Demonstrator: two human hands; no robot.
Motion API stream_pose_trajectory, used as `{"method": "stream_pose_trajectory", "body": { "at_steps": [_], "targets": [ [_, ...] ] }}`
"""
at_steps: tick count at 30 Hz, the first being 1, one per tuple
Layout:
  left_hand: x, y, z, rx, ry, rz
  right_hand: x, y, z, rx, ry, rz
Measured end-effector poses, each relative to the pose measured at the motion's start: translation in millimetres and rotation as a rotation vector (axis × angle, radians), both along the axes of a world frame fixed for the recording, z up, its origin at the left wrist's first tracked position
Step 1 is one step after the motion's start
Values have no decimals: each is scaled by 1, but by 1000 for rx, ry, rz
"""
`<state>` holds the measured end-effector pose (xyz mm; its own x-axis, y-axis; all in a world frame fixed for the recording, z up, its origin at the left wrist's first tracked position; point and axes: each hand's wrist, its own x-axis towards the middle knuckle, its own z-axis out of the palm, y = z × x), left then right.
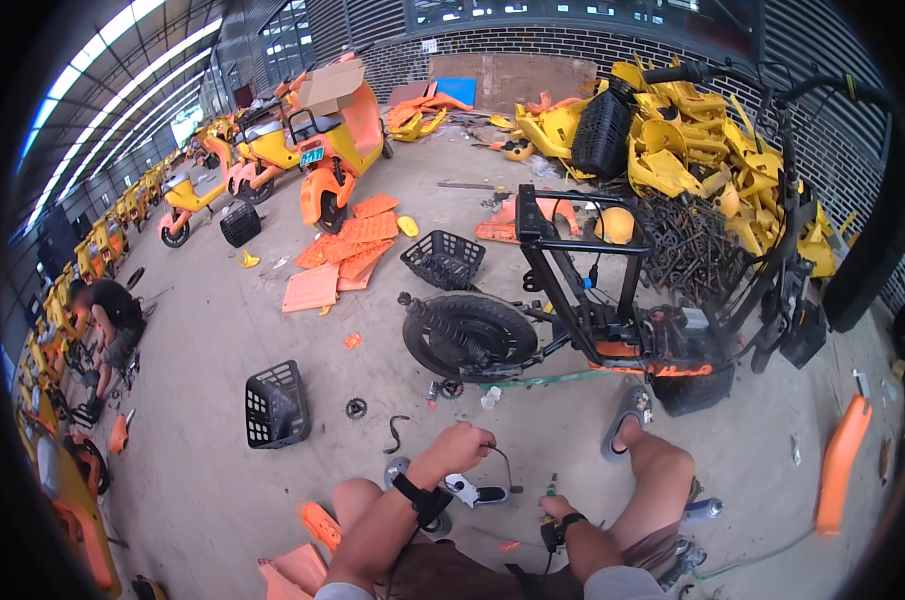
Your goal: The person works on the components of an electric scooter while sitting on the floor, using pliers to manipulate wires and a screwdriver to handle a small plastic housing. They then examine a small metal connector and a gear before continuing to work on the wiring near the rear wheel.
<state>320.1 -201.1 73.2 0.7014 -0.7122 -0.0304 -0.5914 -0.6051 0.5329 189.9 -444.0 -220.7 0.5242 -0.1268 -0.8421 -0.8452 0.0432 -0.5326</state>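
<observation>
My left hand (464, 447) is closed around one end of a thin dark bent cable or rod (505, 456), whose lower end curves down between my hands. Just under that hand is a white-and-black part (479, 490) that I cannot identify. In my right hand (556, 507), the fingers are closed on a slim tool with a green and yellowish end (552, 486). Beyond my hands lies a stripped black scooter frame (563, 275) on its side, with its wheel (471, 335) flat toward me.
A black basket (277, 404) and a small sprocket (357, 408) lie left of me. Another basket (443, 258) is farther off. Yellow panels (673, 140) are heaped at the back right. An orange panel (842, 466) lies right. A person (116, 318) crouches far left near scooters.
</observation>
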Motion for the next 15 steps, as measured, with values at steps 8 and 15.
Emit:
{"method": "stream_pose_trajectory", "body": {
  "at_steps": [8,15],
  "targets": [
    [9,-75,206,-137,-118,-289,3,-20,-7,28,-51,-160],
    [26,-124,346,159,268,-78,2,4,-7,110,26,-175]
  ]
}}
